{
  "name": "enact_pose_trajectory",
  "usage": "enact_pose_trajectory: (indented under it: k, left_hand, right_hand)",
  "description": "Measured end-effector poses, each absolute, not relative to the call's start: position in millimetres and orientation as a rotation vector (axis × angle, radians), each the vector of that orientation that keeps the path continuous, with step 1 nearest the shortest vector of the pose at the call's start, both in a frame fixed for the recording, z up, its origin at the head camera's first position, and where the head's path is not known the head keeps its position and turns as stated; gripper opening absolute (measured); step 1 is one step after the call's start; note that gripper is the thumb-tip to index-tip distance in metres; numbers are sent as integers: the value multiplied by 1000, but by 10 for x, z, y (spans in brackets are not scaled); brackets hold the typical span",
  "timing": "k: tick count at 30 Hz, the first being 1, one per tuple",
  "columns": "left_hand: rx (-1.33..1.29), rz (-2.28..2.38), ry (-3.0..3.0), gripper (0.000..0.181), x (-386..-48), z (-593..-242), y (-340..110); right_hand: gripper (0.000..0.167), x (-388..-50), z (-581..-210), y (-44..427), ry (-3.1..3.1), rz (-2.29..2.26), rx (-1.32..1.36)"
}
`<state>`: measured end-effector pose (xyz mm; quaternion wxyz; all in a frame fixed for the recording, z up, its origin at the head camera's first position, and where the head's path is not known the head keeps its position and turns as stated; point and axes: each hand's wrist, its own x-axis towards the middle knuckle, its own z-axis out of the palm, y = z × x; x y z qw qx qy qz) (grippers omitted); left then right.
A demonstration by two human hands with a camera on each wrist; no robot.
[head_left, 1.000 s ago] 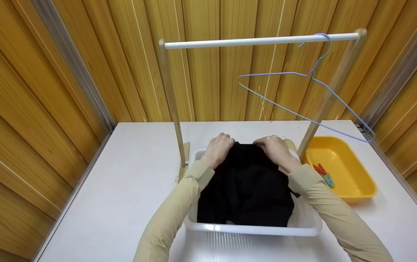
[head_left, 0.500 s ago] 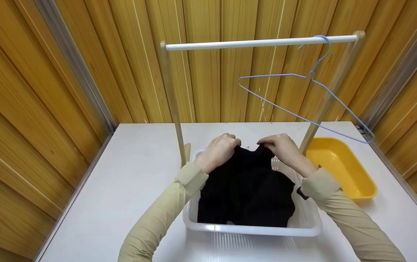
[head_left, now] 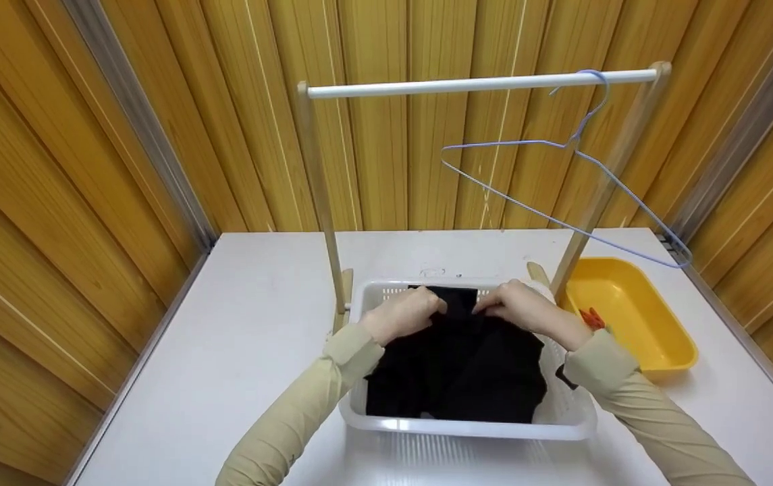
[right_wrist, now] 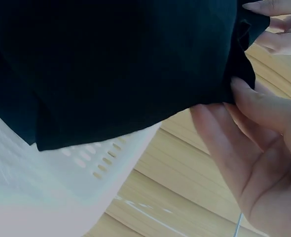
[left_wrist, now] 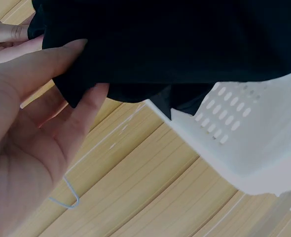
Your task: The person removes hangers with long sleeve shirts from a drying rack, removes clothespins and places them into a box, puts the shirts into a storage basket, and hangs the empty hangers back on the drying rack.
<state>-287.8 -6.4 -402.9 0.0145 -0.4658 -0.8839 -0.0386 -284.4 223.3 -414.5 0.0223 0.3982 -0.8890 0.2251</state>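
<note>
A black cloth garment (head_left: 460,371) lies bunched in a white plastic basket (head_left: 467,426); its exact kind is hidden by the folds. My left hand (head_left: 405,314) pinches the garment's far edge between thumb and fingers, plainly seen in the left wrist view, where the thumb (left_wrist: 61,57) lies on the cloth. A short way to the right, my right hand (head_left: 524,307) pinches the same edge, its thumb (right_wrist: 254,98) pressing the fabric in the right wrist view. Between the two hands a flap of black cloth (head_left: 454,297) shows.
Behind the basket stands a rack with a white rail (head_left: 427,86) and wooden posts. A blue wire hanger (head_left: 548,219) hangs at the rail's right end. On the right sits a yellow tub (head_left: 649,324) with a red clothespin (head_left: 591,317) in it. Wood-patterned panels enclose the white table (head_left: 258,324).
Both hands have come down and nearer, drawing the garment's far edge toward the basket's middle. The basket's back rim now shows. The right grip has shifted along the cloth.
</note>
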Motion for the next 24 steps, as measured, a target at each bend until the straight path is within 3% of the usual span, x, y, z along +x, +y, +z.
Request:
enact_pose_trajectory:
  k: [15, 19, 24]
  left_hand:
    - [-1287, -65, -3236, 44, -2752, -4258, 29]
    - [-1318, -97, -3196, 40, -2763, -4231, -8]
    - [-1306, -191, -2874, 23, -2819, -4156, -91]
  right_hand:
    - [14, -2726, -4403, 2162, -2948, 619, 1343]
    - [18, -2716, -4356, 2179, -3007, 648, 1307]
    - [21, -2703, -4199, 2221, -2989, 677, 1215]
